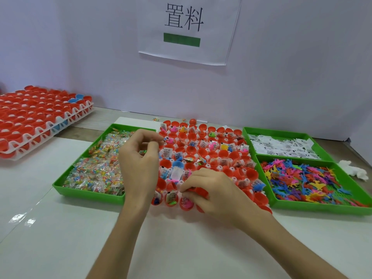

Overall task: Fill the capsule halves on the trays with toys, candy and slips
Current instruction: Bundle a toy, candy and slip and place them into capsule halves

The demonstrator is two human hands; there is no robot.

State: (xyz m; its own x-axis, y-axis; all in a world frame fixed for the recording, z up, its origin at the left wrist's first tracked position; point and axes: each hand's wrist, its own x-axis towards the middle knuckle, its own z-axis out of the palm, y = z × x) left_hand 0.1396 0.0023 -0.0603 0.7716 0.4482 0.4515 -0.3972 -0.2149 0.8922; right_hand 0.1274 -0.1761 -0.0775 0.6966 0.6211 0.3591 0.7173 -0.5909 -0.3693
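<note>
**Figure: filling station, head view.** The working tray [221, 168], a white moulded holder, sits on the counter [181, 248] between green plastic bins. Most of its red capsule halves [234, 156] in the far and middle rows already carry a printed slip and a bright toy. Several toward the right and near edges show only a bare, glossy interior, so this tray looks partly done. A lone blue half [178, 165] stands left of centre.

The stacked trays [60, 119] at far left hold open halves in which no contents can be seen (apparently the work still to come).

Supplies:
- **Left bin [88, 193]:** crinkled clear candy packets [94, 174] with multicoloured beads.
- **Far right bin [281, 132]:** flat white paper slips [281, 147].
- **Near right bin [322, 208]:** thin, spiky plastic toys [302, 178] in mixed colours.

The left hand [138, 158] hovers over the tray's left edge with its fingers curled and thumb near forefinger. Whether it holds anything cannot be told. The right hand [209, 190] rests on the near rows, its fingers [186, 189] pinched on the rim of a red half.

A paper sign [187, 29] hangs on the wall, and a crumpled white cloth [352, 170] lies at far right.
</note>
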